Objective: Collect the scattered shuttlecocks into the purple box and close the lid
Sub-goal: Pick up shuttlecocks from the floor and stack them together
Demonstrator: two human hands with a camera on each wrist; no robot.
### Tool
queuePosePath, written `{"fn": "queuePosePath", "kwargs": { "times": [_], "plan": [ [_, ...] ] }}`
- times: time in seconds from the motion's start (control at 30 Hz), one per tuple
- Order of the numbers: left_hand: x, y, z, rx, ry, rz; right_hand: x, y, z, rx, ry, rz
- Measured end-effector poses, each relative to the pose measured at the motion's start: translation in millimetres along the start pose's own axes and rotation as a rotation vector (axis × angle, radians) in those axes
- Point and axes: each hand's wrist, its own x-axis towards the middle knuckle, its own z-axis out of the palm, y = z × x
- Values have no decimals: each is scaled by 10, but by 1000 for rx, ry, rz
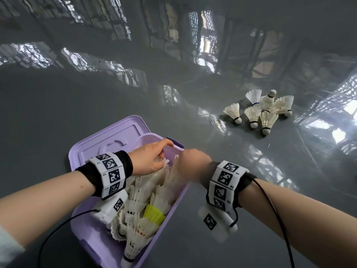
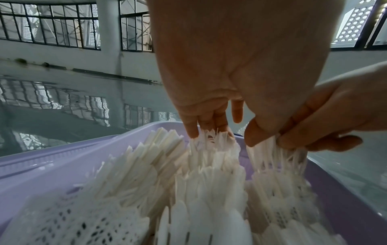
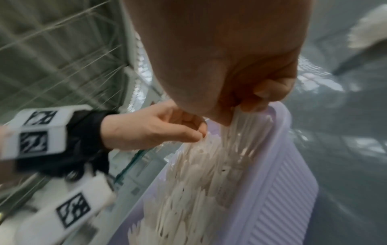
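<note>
The purple box (image 1: pixel 174 206) stands on the floor with its lid (image 1: pixel 108 140) laid open behind it. It is packed with white shuttlecocks (image 1: pixel 139 198) and one yellow one (image 1: pixel 154 211). Both hands are over the box's far end. My left hand (image 1: pixel 164 155) curls its fingertips (image 2: pixel 193 132) onto the feather tips of an upright shuttlecock (image 2: pixel 211 149). My right hand (image 1: pixel 185 153) pinches the feathers of another shuttlecock (image 3: pixel 247 129) by the right wall (image 3: pixel 282 190). A cluster of several loose shuttlecocks (image 1: pixel 260 111) lies on the floor at far right.
The floor (image 1: pixel 77 93) is glossy grey and reflects windows. Black cables (image 1: pixel 274 206) trail from both wrist bands. A wall with barred windows (image 2: pixel 52 24) shows in the left wrist view.
</note>
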Motion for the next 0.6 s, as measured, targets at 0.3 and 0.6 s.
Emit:
{"fn": "queuePosePath", "kwargs": {
  "times": [0.3, 0.6],
  "plan": [
    [47, 23, 66, 46, 23, 87, -29, 188, 173, 78, 418, -218],
    [577, 520, -322, -158, 121, 82, 213, 1430, -23, 675, 577, 292]
  ]
}}
